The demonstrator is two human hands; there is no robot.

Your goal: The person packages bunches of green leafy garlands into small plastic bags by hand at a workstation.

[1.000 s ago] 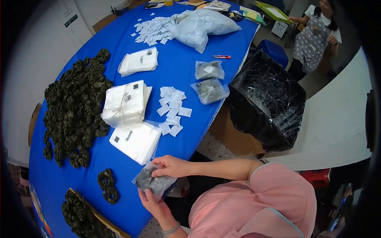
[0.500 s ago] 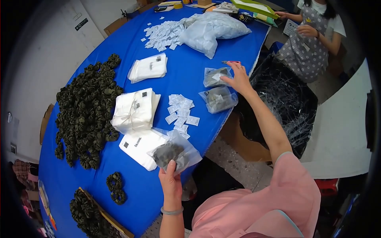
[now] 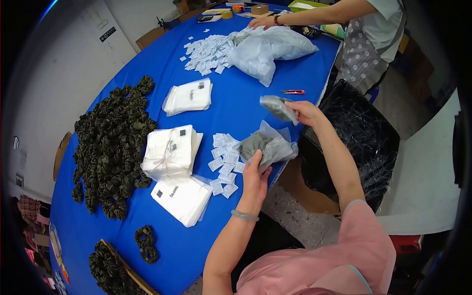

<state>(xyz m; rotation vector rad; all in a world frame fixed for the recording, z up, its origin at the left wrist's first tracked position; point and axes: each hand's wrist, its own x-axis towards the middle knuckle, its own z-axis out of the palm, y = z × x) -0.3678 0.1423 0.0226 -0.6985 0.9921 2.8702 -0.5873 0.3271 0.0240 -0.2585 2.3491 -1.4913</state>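
Spreading out beyond both hands is a blue surface (image 3: pixel 147 206), and far to the left of the left hand (image 3: pixel 255 179) lies a heap (image 3: pixel 110 142) of dark scrunchies. A black bin (image 3: pixel 359 132) lined with crinkled plastic stands off the surface's edge, just right of the right hand (image 3: pixel 307 112) and under its forearm. A sack (image 3: pixel 275 46) of clear plastic lies well beyond the right hand, with a co-worker's hand (image 3: pixel 260 22) resting at its far end. Left of the left hand, a tied stack (image 3: pixel 169 152) of white bags sits near the heap. A flatter pile (image 3: pixel 184 199) lies nearer the person and a third bundle (image 3: pixel 189 96) farther off. Small white slips (image 3: pixel 223 162) are scattered just beside the left hand's fingers. The left hand is closed on a packet (image 3: pixel 268 145), a clear bag with a dark scrunchie inside. Its thumb is on top, and the packet is lifted just above the surface's near edge. The right hand, raised above and beyond the left, pinches a second packet (image 3: pixel 278 107) between thumb and fingertips. That one hangs clear of the surface, apart from the first. Red snips (image 3: pixel 293 92) lie on the surface just beyond the right hand.
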